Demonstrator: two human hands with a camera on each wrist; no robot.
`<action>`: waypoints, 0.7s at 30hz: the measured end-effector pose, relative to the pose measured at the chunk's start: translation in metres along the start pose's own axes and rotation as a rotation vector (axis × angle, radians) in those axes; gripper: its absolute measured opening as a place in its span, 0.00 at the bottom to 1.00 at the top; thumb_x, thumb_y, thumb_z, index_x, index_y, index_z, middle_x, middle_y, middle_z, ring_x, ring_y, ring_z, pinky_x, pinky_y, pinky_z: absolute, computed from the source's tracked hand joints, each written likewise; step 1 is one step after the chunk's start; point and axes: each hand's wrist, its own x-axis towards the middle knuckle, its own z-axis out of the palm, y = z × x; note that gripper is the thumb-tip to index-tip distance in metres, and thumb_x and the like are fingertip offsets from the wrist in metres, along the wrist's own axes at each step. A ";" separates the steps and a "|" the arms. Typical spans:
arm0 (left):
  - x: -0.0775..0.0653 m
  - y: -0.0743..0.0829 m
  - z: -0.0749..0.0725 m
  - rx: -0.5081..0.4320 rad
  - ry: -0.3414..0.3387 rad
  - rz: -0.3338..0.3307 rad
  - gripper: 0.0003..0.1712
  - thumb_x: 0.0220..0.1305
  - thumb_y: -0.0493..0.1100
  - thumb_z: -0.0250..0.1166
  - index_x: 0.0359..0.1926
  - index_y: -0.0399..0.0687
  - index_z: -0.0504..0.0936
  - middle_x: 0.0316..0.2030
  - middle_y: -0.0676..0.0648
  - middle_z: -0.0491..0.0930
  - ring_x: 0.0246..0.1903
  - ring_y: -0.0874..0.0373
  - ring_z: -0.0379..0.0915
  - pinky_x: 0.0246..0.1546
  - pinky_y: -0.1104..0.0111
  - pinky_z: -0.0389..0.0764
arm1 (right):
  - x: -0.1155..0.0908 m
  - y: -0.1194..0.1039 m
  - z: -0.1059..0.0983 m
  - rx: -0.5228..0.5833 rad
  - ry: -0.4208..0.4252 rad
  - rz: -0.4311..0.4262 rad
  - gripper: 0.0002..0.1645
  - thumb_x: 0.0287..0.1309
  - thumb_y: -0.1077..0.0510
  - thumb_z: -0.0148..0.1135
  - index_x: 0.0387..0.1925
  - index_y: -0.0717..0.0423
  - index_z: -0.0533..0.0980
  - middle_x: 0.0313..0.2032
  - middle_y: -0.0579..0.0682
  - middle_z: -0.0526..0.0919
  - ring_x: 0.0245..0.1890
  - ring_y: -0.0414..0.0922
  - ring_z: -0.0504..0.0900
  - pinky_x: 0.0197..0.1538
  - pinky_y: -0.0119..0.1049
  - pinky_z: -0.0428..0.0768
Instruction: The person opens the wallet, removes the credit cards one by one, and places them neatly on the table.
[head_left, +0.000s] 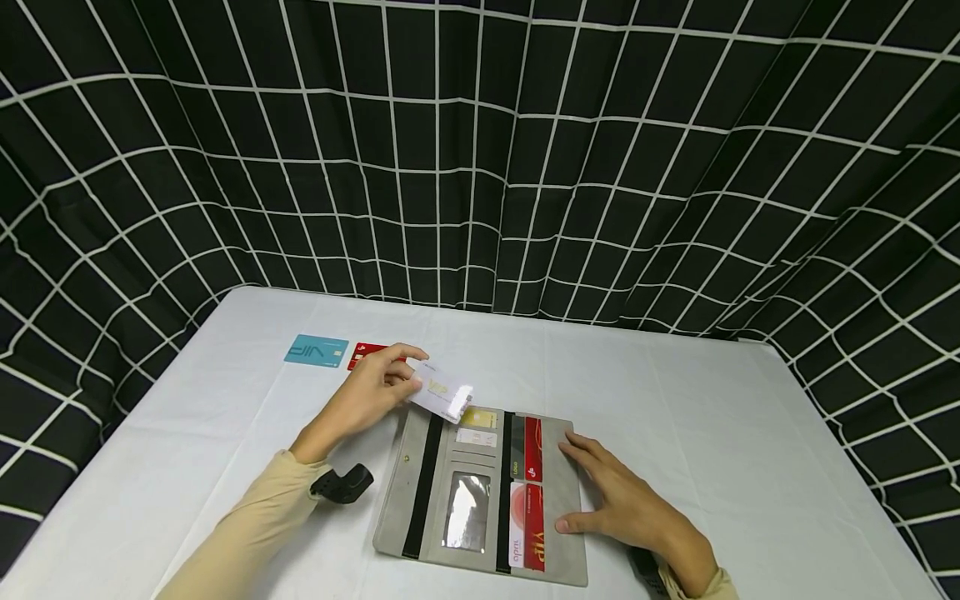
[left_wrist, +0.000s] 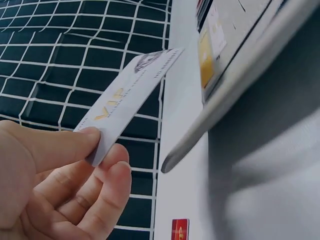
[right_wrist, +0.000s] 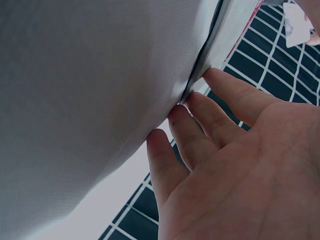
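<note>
My left hand [head_left: 375, 385] pinches a white VIP card [head_left: 441, 392] between thumb and fingers, tilted above the top of an open grey card wallet [head_left: 562, 546]. In the left wrist view the white card [left_wrist: 127, 95] is held at one end. My right hand [head_left: 630, 504] touches the wallet's right edge with extended fingers and thumb; the right wrist view shows its fingertips along that edge [right_wrist: 187, 92]. Inside the wallet sit a yellow card [head_left: 480, 418], a white card [head_left: 477, 437], a red card [head_left: 533, 450], a red VIP card [head_left: 535, 537] and a clear window [head_left: 467, 512].
On the white-covered table [head_left: 675, 400], a teal card [head_left: 315, 352] lies left of a red card [head_left: 366, 353], which the left hand partly covers. A black curtain with a white grid [head_left: 480, 167] hangs behind and at both sides.
</note>
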 end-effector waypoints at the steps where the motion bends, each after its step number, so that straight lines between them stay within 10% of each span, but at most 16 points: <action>1: 0.000 -0.001 -0.001 -0.003 0.009 -0.003 0.22 0.62 0.31 0.64 0.58 0.38 0.76 0.33 0.44 0.86 0.29 0.59 0.78 0.30 0.72 0.78 | 0.000 0.000 0.000 -0.001 0.000 0.000 0.62 0.39 0.31 0.76 0.71 0.57 0.65 0.73 0.56 0.61 0.72 0.62 0.62 0.64 0.64 0.68; 21: -0.007 -0.015 -0.025 -0.096 0.065 -0.042 0.23 0.64 0.28 0.60 0.61 0.37 0.74 0.38 0.37 0.81 0.31 0.59 0.80 0.32 0.68 0.83 | 0.001 -0.001 0.000 0.011 -0.005 0.018 0.62 0.38 0.32 0.77 0.71 0.56 0.64 0.73 0.56 0.61 0.71 0.62 0.62 0.63 0.64 0.69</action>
